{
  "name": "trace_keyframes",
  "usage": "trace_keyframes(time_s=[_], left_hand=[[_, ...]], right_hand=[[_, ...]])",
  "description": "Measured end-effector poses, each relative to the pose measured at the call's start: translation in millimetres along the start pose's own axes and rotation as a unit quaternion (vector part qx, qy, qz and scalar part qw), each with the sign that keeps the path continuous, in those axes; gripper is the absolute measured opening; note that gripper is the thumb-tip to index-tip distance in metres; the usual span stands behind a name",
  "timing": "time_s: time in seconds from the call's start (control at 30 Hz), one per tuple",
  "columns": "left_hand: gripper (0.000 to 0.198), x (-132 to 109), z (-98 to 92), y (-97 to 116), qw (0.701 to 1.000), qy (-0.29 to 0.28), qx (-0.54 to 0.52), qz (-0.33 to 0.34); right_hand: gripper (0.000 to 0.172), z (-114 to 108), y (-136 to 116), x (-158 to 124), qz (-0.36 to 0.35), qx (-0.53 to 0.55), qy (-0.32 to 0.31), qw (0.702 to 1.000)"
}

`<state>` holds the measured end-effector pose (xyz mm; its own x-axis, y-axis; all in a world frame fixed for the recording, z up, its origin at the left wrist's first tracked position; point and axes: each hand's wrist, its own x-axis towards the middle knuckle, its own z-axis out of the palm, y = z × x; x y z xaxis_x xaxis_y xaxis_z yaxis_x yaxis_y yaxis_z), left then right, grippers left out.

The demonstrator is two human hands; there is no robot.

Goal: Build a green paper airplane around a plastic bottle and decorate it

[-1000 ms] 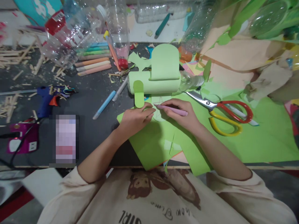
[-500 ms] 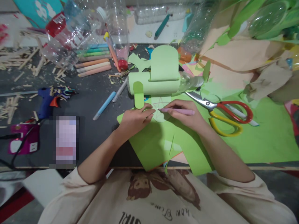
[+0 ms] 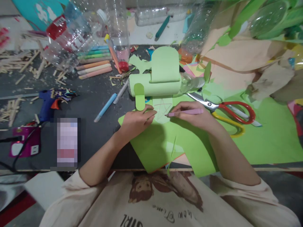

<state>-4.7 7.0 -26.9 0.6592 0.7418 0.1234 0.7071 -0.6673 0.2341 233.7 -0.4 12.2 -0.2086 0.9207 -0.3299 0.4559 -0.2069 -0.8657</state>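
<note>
My right hand point(image 3: 187, 113) grips a pink marker pen point(image 3: 193, 111), its tip close to a pale green paper flap point(image 3: 163, 117). A star outlined in thin reddish lines shows on that flap. Flat against the flap's left edge, my left hand point(image 3: 138, 119) rests with its fingers stretched out. The flap comes out from under a plastic bottle point(image 3: 194, 82) lying on its side, wrapped in pale green paper point(image 3: 163, 88). A second rounded flap point(image 3: 165, 63) stands on top, and a brighter green strip point(image 3: 139, 99) hangs at the left end.
Scissors point(image 3: 209, 104) with red and yellow handles lie right of my right hand on green paper sheets point(image 3: 267, 145). A blue marker point(image 3: 106, 107), a glue gun point(image 3: 46, 104) and a phone point(image 3: 67, 142) are at left. Clear bottles point(image 3: 118, 31) and wooden sticks point(image 3: 21, 60) crowd the back.
My right hand and the pink marker have shifted slightly right and down, away from the star, uncovering more of its lines. My left hand stays in place.
</note>
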Motion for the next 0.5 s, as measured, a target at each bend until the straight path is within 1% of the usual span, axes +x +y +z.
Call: trace_keyframes(time_s=[0.1, 0.27, 0.43, 0.5], left_hand=[[0.035, -0.3, 0.4, 0.2, 1.0, 0.0, 0.0, -0.001], [0.036, 0.1, 0.3, 0.5, 1.0, 0.003, 0.003, 0.0], [0.036, 1.2, 0.6, 0.0, 1.0, 0.021, 0.012, 0.008], [0.037, 1.2, 0.7, 0.0, 1.0, 0.019, 0.015, 0.008]], right_hand=[[0.016, -3.8, 1.0, -0.4, 0.007, -0.004, -0.015, 1.0], [0.01, -9.0, 4.8, -0.6, -0.008, -0.009, -0.022, 1.0], [0.011, -10.4, 9.9, -0.5, -0.008, 0.002, -0.023, 1.0], [0.011, -10.7, 11.5, -0.2, -0.01, 0.014, -0.026, 0.999]])
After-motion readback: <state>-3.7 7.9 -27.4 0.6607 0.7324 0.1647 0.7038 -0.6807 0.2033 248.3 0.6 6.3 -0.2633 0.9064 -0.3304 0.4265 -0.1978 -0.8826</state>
